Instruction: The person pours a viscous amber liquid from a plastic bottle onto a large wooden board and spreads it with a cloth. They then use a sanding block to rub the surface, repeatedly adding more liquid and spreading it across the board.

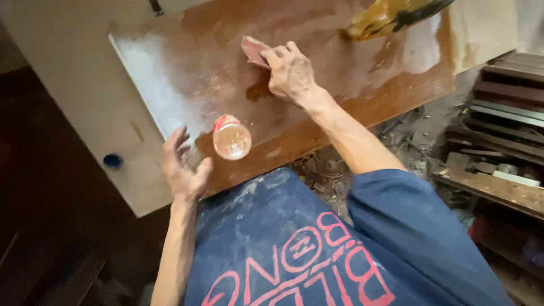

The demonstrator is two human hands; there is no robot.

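Top edge cuts off a yellowish blurred object at 1 o'clock; its kind cannot be told. Right hand presses a reddish sanding pad flat on the wet brown board, fingers covering the pad's near end. Left hand is released, fingers spread, at the board's 7 o'clock edge, just beside a clear bottle standing on the board. Blue cap lies at 9 o'clock on the pale panel. Stacked planks occupy 3 o'clock.

A: Any packaging or labels?
B: One clear plastic bottle with a red label band, standing near the brown desk front edge, just beside the left hand. No signs, no screens.
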